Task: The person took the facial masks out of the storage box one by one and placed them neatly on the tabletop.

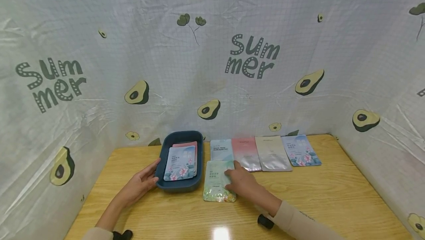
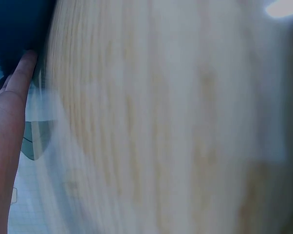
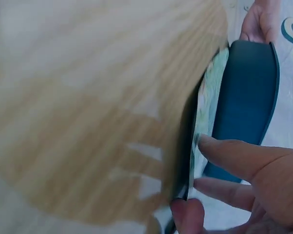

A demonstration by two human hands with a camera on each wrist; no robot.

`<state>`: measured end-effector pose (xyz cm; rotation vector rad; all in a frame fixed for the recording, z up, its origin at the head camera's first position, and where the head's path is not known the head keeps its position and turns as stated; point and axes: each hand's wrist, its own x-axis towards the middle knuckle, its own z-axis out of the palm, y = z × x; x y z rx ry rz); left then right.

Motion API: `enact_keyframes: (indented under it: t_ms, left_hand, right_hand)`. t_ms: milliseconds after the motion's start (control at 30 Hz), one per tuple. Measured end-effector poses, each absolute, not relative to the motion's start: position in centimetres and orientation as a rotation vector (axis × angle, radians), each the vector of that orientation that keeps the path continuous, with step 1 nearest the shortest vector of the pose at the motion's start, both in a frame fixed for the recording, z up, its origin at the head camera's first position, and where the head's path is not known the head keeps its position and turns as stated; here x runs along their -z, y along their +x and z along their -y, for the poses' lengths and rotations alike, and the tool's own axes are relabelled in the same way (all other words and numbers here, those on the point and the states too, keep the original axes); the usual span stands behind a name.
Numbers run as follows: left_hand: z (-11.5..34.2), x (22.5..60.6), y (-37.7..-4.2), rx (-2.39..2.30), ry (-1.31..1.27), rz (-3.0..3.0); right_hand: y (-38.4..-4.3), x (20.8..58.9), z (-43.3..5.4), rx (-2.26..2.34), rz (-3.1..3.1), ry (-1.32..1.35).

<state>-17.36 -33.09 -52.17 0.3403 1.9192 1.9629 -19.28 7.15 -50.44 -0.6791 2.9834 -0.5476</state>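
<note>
A dark blue plastic bin (image 1: 178,186) stands left of centre, holding a blue floral face mask packet (image 1: 179,162) on top of pink ones. My left hand (image 1: 137,185) touches the bin's left side from outside, its fingers fairly straight. With my right hand (image 1: 244,181) I pinch the right edge of a green face mask packet (image 1: 216,186); in the right wrist view the packet (image 3: 212,92) shows nearly edge-on, thumb on its face. Its top end overlaps a light blue packet (image 1: 220,148) behind. In the left wrist view only part of my left hand (image 2: 10,112) shows.
Right of the light blue packet lie a pink packet (image 1: 245,151), a cream and silver packet (image 1: 273,153) and another blue floral packet (image 1: 300,150), in a row along the back. White avocado-print sheeting (image 1: 206,77) hangs behind the wooden table (image 1: 179,214) and at its sides.
</note>
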Motion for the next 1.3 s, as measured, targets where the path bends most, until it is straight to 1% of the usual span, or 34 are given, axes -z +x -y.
enact_keyframes:
  t_ms: [200, 400, 600, 867, 1300]
  left_hand:
    - [33.1, 52.2, -17.4, -1.953, 0.332, -1.938]
    - [33.1, 51.9, -17.4, -1.937, 0.315, -1.943]
    - [33.1, 51.9, -17.3, -1.931, 0.282, -1.958]
    - [33.0, 52.3, -17.0, -1.965, 0.278, -1.937]
    - [33.0, 52.4, -17.4, -1.979, 0.324, -1.909]
  right_hand:
    - [-19.9, 49.4, -7.4, 0.438, -3.112, -0.791]
    - [-21.4, 47.7, -6.9, 0.604, -3.048, -1.012]
    - [-23.1, 46.1, -4.9, 0.771, -2.876, -1.269]
    - [-24.3, 44.4, -1.2, 0.852, -2.719, -1.339]
    - [-27.9, 42.1, 4.3, 1.055, -2.533, -1.315]
